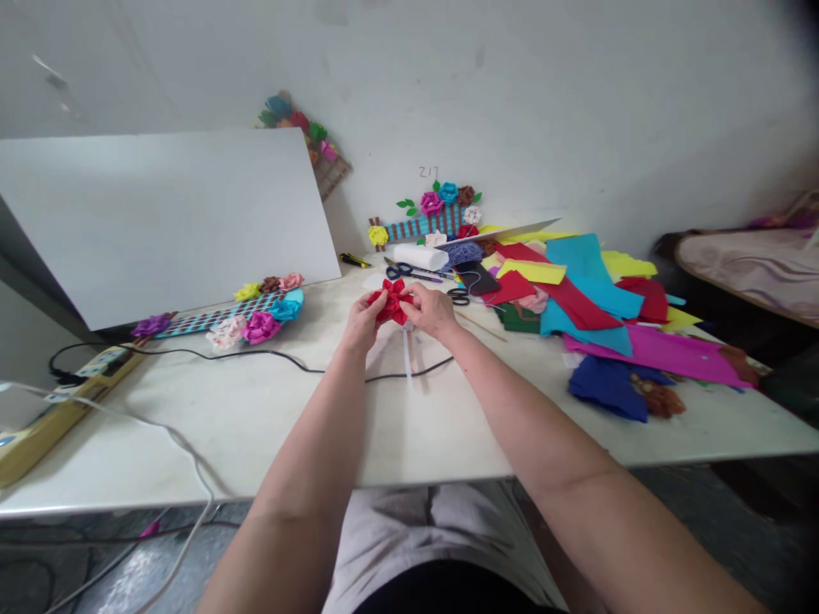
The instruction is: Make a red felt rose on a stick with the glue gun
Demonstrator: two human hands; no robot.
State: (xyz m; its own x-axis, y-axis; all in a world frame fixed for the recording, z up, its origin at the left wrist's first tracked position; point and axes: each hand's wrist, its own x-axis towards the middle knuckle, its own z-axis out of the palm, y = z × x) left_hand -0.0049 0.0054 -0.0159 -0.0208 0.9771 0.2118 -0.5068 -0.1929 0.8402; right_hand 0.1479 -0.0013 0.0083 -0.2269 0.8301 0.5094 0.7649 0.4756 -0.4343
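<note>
A red paper flower [392, 305] is held up between my two hands above the white table [441, 426]. My left hand [364, 322] pinches its left petals. On the other side, my right hand [432, 309] grips the right petals with thumb and fingers. Just below the flower a pale, thin stick [408, 354] lies or points toward me; I cannot tell whether it is joined to anything. Blue-handled scissors [400, 270] rest behind my hands, and black-handled scissors [459, 297] lie to the right.
Coloured crepe paper [576, 290] is heaped on the right. A guitar-shaped piece with paper flowers [223, 315] lies left, another [422, 223] leans on the wall. A black cable [281, 356] crosses the table; a power strip [77, 405] sits at the left edge. A utility knife [355, 260] lies behind.
</note>
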